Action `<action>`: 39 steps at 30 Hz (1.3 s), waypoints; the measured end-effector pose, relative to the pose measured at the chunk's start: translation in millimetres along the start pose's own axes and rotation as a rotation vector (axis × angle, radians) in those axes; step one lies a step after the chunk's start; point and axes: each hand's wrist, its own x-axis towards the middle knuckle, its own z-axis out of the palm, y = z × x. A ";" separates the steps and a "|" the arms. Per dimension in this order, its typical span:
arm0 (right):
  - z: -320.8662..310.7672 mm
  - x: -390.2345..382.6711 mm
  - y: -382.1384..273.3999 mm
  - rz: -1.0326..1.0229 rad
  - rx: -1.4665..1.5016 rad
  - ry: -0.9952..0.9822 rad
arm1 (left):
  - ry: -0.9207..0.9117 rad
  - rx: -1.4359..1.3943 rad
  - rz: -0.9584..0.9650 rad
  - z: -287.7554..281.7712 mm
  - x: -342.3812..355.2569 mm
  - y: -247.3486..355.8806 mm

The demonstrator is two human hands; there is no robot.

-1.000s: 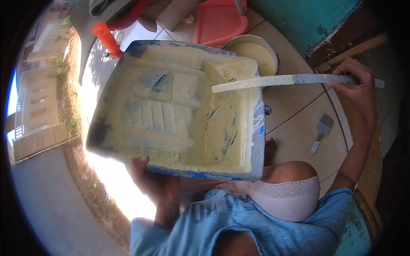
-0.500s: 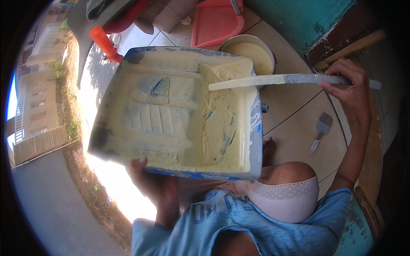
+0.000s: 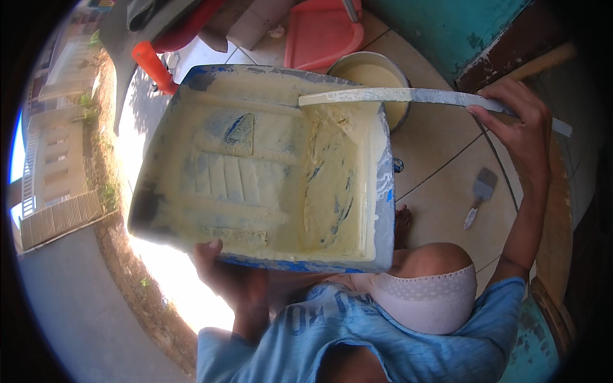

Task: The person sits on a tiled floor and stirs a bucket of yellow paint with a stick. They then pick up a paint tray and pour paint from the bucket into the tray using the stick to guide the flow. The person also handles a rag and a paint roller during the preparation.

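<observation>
The left hand [image 3: 220, 271] is gripping the near edge of a blue plastic paint tray [image 3: 268, 172] coated in pale yellow paint, thumb curling over the rim, holding it raised and tilted in front of the body. The right hand [image 3: 520, 124] is closing its fingers around a long flat paint-smeared stirring stick [image 3: 408, 96], keeping it roughly level; the far tip of the stick is resting on the tray's upper right corner. Just beyond that corner, between the two hands and below them, a round metal bucket of cream paint [image 3: 377, 73] is standing on the tiled floor [image 3: 440, 191]. Below the right hand, a small flat paintbrush [image 3: 480, 195] is lying on the floor, well apart from the tray. Beyond the bucket, a red plastic dustpan [image 3: 322, 32] is lying. An orange handle [image 3: 153, 64] is showing past the tray's far left corner.
</observation>
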 end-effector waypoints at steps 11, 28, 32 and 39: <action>-28.0 18.8 -24.1 -0.197 -0.254 -0.050 | 0.087 0.173 0.033 21.4 -14.4 -4.3; -64.8 -6.5 -48.6 -0.268 -0.388 -0.091 | 0.022 0.228 0.105 22.2 -17.0 -14.4; -57.4 -12.4 -49.3 -0.241 -0.381 -0.121 | 0.010 0.212 0.098 22.9 -16.7 -13.2; -53.9 -20.9 -43.0 -0.204 -0.460 -0.094 | 0.035 0.231 0.045 23.2 -18.1 -12.7</action>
